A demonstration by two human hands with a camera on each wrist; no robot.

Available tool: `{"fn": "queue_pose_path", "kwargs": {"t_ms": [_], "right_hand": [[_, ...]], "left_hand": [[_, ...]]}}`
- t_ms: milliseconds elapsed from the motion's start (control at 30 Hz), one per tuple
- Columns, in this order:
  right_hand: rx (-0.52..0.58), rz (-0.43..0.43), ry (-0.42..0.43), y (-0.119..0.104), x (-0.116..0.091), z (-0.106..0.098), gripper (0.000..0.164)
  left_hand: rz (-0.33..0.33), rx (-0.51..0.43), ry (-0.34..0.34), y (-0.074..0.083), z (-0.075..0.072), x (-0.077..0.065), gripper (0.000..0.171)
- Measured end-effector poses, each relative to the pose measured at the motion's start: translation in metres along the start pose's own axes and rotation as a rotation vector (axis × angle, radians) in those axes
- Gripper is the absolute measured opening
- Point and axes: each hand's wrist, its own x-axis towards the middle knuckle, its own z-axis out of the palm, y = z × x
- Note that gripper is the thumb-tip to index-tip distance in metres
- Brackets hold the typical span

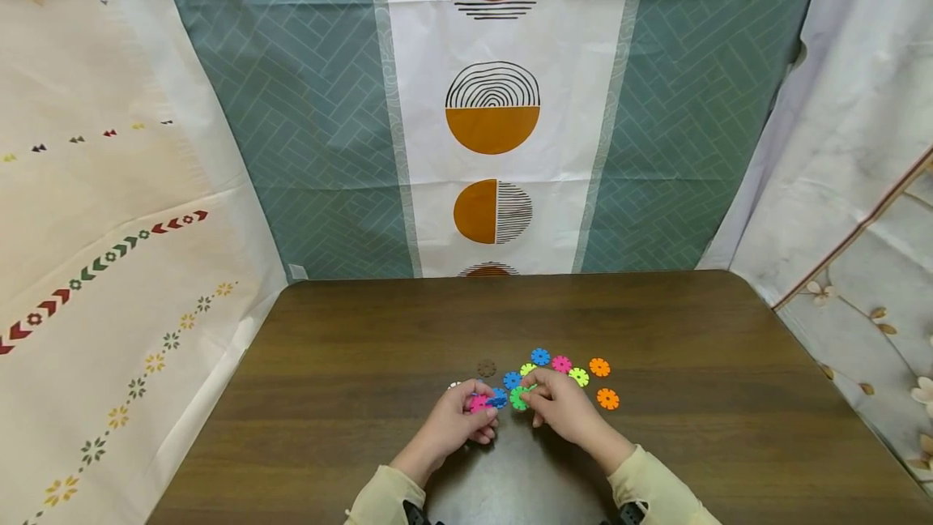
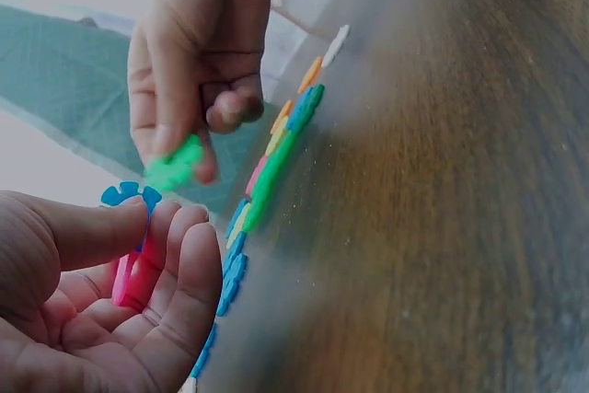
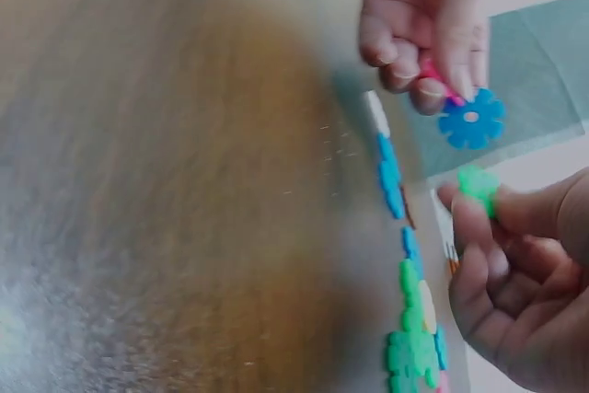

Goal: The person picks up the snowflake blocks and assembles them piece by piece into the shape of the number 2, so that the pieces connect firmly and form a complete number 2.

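Note:
Between thumb and fingers, my left hand pinches a pink notched disc with a blue notched disc attached to it at an angle. These are flat, flower-shaped plastic pieces with slots round the rim. My right hand pinches a green notched disc between thumb and forefinger. In the left wrist view the green disc is close beside the blue one, slightly blurred. Both hands are just above the table, near the loose discs.
On the brown wooden table, several loose discs lie beyond the hands. Among them are a brown disc, a blue disc, a pink disc and an orange disc at the right. Patterned cloths hang behind and beside the table.

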Motion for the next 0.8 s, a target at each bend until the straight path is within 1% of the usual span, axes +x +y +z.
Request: {"fn": "queue_pose_path", "kwargs": {"t_ms": [100, 167, 233, 367, 567, 800], "right_hand": [[0.121, 0.014, -0.040, -0.0009, -0.0008, -0.0035, 0.012], [0.165, 0.023, -0.057, -0.0006, -0.0011, -0.0044, 0.015], [0.179, 0.030, -0.067, 0.0001, -0.0012, -0.0045, 0.016], [0.198, 0.039, -0.087, 0.0016, -0.0009, -0.0045, 0.016], [0.161, 0.022, -0.112, 0.0032, 0.0000, -0.0044, 0.013], [0.169, 0.030, -0.124, -0.0025, -0.0027, -0.0019, 0.011]], "left_hand": [[0.000, -0.001, -0.005, -0.0001, 0.0006, -0.0004, 0.017], [-0.003, 0.002, -0.007, 0.0002, 0.0011, -0.0005, 0.017], [-0.002, 0.006, -0.006, -0.0001, 0.0017, -0.0005, 0.016], [-0.005, 0.014, -0.004, 0.0005, 0.0030, 0.0003, 0.013], [0.002, 0.029, 0.001, 0.0000, 0.0029, 0.0004, 0.012], [-0.009, 0.055, 0.002, -0.0039, 0.0010, 0.0028, 0.011]]}}
